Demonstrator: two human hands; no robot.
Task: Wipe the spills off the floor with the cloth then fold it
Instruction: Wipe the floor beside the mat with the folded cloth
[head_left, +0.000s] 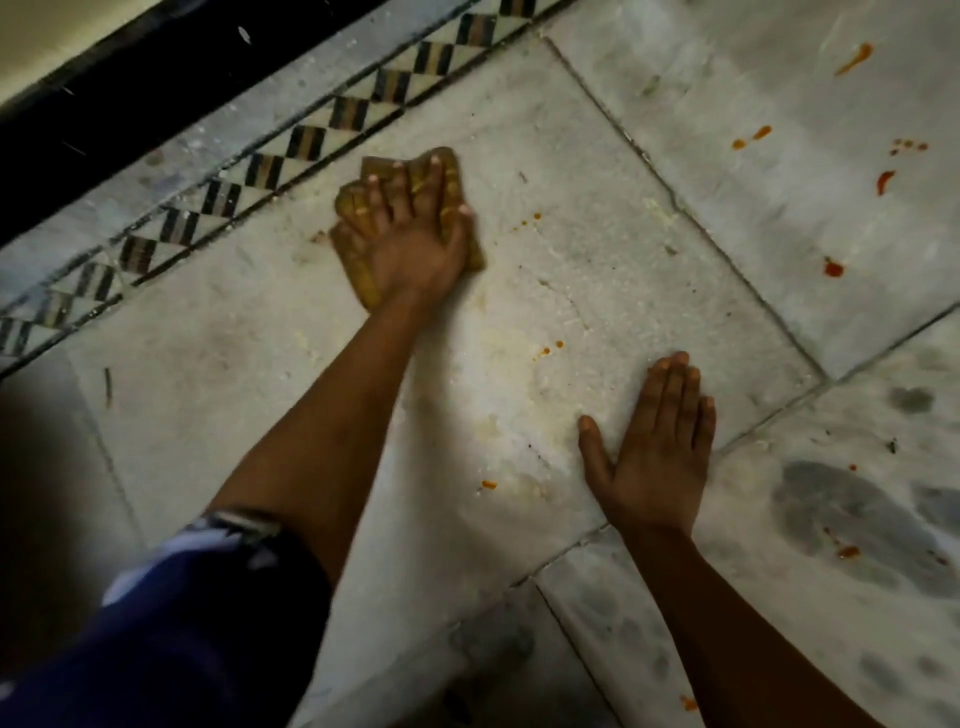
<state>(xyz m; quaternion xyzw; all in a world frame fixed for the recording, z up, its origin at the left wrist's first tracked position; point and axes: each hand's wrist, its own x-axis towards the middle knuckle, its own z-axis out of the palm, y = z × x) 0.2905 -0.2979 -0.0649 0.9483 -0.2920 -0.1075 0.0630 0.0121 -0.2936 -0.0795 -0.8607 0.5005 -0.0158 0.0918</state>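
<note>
Left hand (410, 234) is pressing down on the cloth (363, 208), fingers spread and bent over its bunched top, thumb hooked round the near edge, so it is gripping as well as pushing. The cloth, mustard-yellow, is lying crumpled on the pale marble floor (545, 291), just beside the chequered border strip (306, 143). It is reading as soft, light and limp, probably damp; judged easy to drag flat under the palm, best taken by a corner or edge once folding is due. Right hand (654, 447) is lying flat and open on the floor, fingers straight and together, holding nothing, seemingly bracing. Between the hands a smeared whitish patch (498, 405) is showing, with small orange drops (550, 349) in it. Further red-orange splashes (852, 60) are sitting well apart, on the far right slab, still unwiped. The dark wall base (156, 78) beyond the border is closing off that side; open room is lying to the right.
</note>
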